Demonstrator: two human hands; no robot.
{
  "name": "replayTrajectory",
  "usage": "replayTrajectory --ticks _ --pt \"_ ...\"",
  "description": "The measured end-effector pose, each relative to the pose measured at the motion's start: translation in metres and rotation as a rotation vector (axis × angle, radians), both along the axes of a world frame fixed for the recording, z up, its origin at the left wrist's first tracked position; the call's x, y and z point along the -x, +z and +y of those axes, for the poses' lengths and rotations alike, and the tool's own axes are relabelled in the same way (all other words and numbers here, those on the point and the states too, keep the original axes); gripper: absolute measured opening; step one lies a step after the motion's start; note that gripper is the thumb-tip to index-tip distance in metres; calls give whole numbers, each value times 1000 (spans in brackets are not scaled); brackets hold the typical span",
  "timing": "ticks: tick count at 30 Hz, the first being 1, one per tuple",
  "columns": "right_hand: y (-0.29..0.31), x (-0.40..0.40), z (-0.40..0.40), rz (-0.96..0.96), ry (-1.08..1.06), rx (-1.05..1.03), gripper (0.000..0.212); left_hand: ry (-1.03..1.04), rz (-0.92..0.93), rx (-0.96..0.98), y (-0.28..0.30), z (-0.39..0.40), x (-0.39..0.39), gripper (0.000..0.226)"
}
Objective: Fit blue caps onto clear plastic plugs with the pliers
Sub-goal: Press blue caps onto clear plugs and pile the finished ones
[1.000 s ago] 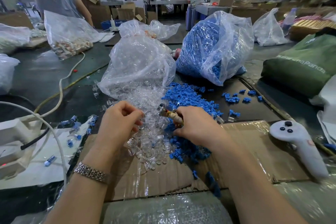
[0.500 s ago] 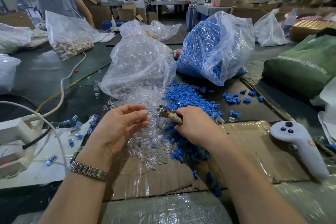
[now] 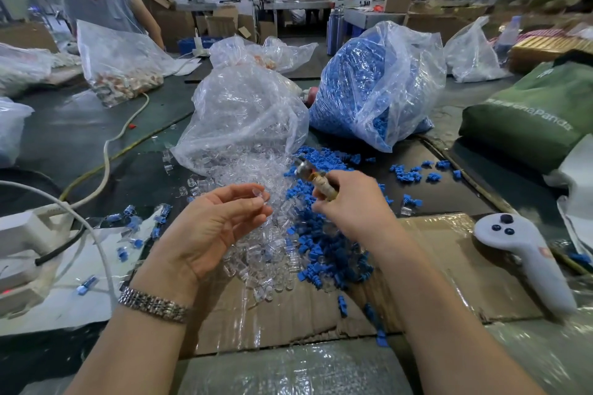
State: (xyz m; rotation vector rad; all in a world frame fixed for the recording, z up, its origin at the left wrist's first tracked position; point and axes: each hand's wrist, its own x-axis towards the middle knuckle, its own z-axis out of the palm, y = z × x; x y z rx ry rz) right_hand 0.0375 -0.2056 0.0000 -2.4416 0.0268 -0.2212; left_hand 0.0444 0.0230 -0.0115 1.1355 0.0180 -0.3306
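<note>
the left hand [image 3: 213, 228] is palm up over the heap of clear plugs [image 3: 256, 244], thumb and fingertips pinching one clear plug [image 3: 259, 194]. just right of that heap, the right hand [image 3: 351, 205] is wrapped round the pliers [image 3: 316, 177], nose tilted up and blurred; i can't tell if the jaws hold anything. blue caps [image 3: 324, 244] lie against the heap's right side. a white controller [image 3: 526, 253] sits further right, on the cardboard [image 3: 442, 266].

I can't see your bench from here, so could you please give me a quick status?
Left hand pinching a clear plug. Right hand gripping pliers. No cap fitted yet. Nothing blocking.
</note>
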Motion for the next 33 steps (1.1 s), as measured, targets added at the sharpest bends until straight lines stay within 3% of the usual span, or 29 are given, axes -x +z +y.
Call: replayTrajectory --ticks 6,12,28,33 --pt "13 8 -5 -74 23 -364 15 -72 -11 -28 2 -11 7 22" --pt "22 18 3 -100 210 -528 9 -148 -45 -98 7 -21 13 33" --pt "13 18 16 -174 226 -331 11 -146 -191 -106 10 -22 18 30" --pt "18 20 10 -143 225 -431 15 -127 -185 -49 10 -21 17 31"
